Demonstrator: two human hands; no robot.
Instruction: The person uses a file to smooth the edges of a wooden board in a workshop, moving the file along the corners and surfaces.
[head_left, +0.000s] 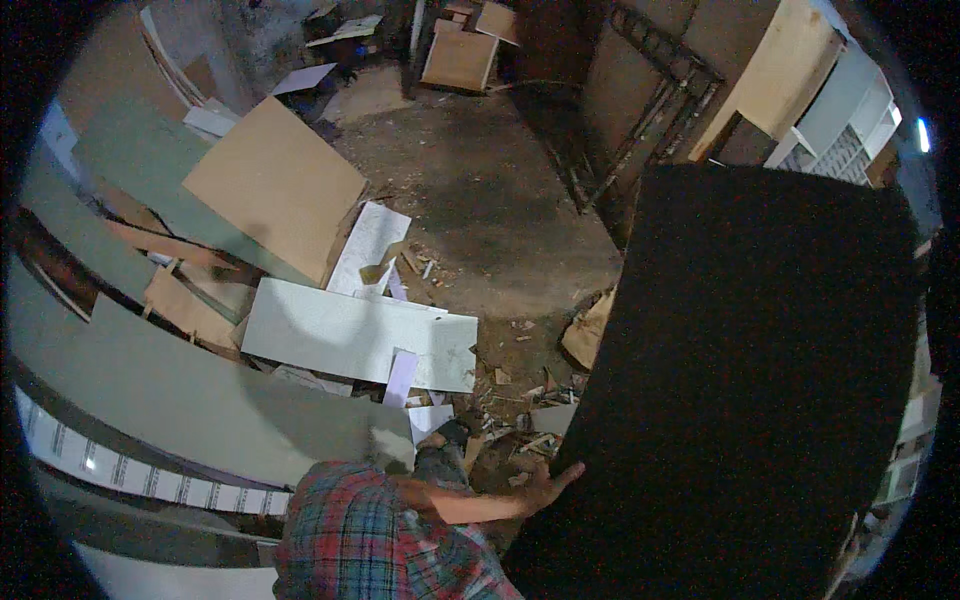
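A large, very dark flat panel fills the right side of the view. My left hand is at its left edge, the thumb lying against the dark face. The other fingers are partly hidden by that edge, closed round it. My left arm, in a red and grey plaid sleeve, comes up from the lower edge. No clear part of my right hand shows; a thin tan sliver beside the panel's lower right edge is too small to make out. Wood scraps litter the floor close to my left hand.
White boards and a tan board lie at the left, among long grey-green panels. Against the wall at the back right leans a metal frame. A wooden box-like piece stands at the far end of the dirty floor.
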